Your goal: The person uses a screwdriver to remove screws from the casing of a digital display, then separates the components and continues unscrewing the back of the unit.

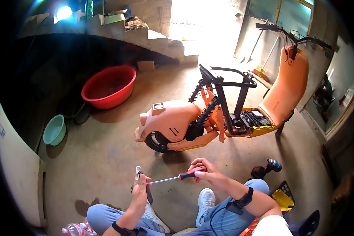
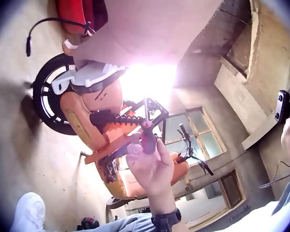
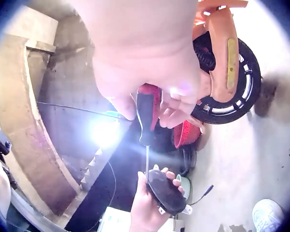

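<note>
Across from my right hand (image 1: pixel 210 173) to my left hand (image 1: pixel 139 193) runs a screwdriver (image 1: pixel 193 171). My right fingers grasp its red-and-black handle; my left thumb and fingers clasp a dark oval part (image 3: pixel 166 192), whose edge the shaft reaches. Whether the tip sits in a screw I can't tell. A cable (image 3: pixel 203 195) with a plug end trails beside that part.

Ahead of my grip stands the orange scooter (image 1: pixel 177 114), blocking the way forward. Right of it, on the floor, lie a drill (image 1: pixel 266 169) and, nearer my body, a yellow-and-black piece (image 1: pixel 283 198). My knees flank the hold, with white shoes (image 1: pixel 206 200) below. Ahead-left sit a red tub (image 1: pixel 110 100) and a pale green basin (image 1: pixel 54 131); a white cabinet (image 1: pixel 19 157) edges the far left.

Open floor (image 1: pixel 102 153) stretches from my left hand towards the tub, with a narrower strip before the scooter.
</note>
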Tool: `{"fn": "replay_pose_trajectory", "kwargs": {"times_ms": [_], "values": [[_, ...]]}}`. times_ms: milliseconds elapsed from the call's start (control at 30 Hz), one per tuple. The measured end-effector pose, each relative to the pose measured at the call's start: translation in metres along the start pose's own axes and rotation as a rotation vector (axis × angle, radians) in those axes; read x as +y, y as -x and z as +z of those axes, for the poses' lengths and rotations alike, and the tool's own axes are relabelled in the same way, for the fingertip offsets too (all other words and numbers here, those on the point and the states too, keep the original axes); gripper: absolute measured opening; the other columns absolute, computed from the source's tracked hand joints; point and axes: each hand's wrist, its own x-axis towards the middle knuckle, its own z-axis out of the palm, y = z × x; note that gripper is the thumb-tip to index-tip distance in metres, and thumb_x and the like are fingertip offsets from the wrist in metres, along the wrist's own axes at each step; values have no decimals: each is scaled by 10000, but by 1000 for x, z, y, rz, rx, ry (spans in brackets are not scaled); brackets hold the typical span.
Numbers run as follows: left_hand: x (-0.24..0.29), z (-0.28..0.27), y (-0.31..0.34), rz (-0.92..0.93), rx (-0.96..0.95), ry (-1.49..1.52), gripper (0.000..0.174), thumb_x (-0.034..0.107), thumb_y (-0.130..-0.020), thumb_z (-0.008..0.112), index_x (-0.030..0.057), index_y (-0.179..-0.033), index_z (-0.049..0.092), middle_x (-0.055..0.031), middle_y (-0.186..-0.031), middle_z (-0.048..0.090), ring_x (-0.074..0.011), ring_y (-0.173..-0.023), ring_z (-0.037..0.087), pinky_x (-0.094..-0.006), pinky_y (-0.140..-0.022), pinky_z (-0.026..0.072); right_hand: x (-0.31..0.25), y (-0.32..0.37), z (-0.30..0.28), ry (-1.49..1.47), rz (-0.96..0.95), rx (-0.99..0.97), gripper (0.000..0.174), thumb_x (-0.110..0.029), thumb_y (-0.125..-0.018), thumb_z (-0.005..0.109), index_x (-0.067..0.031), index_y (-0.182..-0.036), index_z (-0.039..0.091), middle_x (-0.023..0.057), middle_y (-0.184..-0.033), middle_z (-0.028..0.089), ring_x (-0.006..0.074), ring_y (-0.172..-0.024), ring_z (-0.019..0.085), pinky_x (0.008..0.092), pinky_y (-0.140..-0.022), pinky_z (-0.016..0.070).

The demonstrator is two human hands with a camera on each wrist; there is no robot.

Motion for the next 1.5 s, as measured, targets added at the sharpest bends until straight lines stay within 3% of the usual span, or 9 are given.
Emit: {"fn": "replay_pose_trajectory", "kwargs": {"times_ms": [100,167,500,567,667,867,1067,1267,1500], "values": [[5,1,1,-23,-10,26,520,602,-991,446,99,-1077,544,3,-875,488,-94,-824,454,-245,-773,383,0,-1,-9,-1,-24,-95,311,-335,-1008,571,-71,-1164,515,44,-930,596,82,-648,592,218,-535,453],[4,3,2,3,-19,-1,508,595,-996,442,104,-1069,549,6,-866,493,-92,-820,460,-247,-768,386,-10,0,-11,225,255,-50,343,-239,-986,585,-32,-1231,464,81,-1060,598,114,-813,609,275,-700,516],[-4,6,-2,-45,18,1,579,620,-982,439,65,-1038,598,-21,-890,553,-108,-838,515,-258,-782,433,7,2,-15,39,-62,-50,321,-350,-997,594,-80,-1150,514,24,-899,613,76,-622,590,215,-505,452],[-6,7,-2,-51,-35,-1,485,576,-1008,436,110,-1026,575,1,-892,520,-97,-842,489,-256,-793,408,-8,5,-19,143,267,-29,372,-271,-970,636,-64,-1231,470,55,-1020,605,101,-750,614,252,-648,518],[-7,10,-2,-21,-25,1,486,571,-1012,431,107,-1030,574,3,-910,523,-99,-855,496,-263,-801,416,-1,2,-32,145,301,-137,376,-216,-966,609,-45,-1252,436,66,-999,596,119,-782,612,278,-691,515],[-6,9,-4,-35,-8,-4,493,575,-1012,425,103,-1020,568,1,-918,531,-101,-859,501,-265,-801,420,1,7,-14,31,-11,-53,335,-326,-994,603,-65,-1172,490,58,-969,610,74,-695,602,220,-541,470],[-10,13,-2,3,0,-33,590,626,-984,428,64,-1019,606,-27,-886,567,-112,-841,532,-268,-792,450,-3,5,-30,215,259,-81,394,-254,-963,645,-53,-1245,458,65,-1043,582,105,-789,619,255,-673,522],[-7,10,-3,-23,2,2,507,578,-1012,422,96,-1015,578,-5,-895,534,-98,-841,499,-257,-791,418,-2,10,-10,53,-34,-22,303,-293,-996,593,-63,-1174,508,28,-833,603,80,-673,581,231,-581,461],[-7,12,2,-20,-34,-3,504,573,-1015,419,95,-1021,576,-1,-894,534,-91,-849,504,-259,-792,421,-2,7,-29,170,224,-129,369,-266,-978,617,-39,-1237,484,42,-877,618,93,-708,600,244,-631,498]]}}
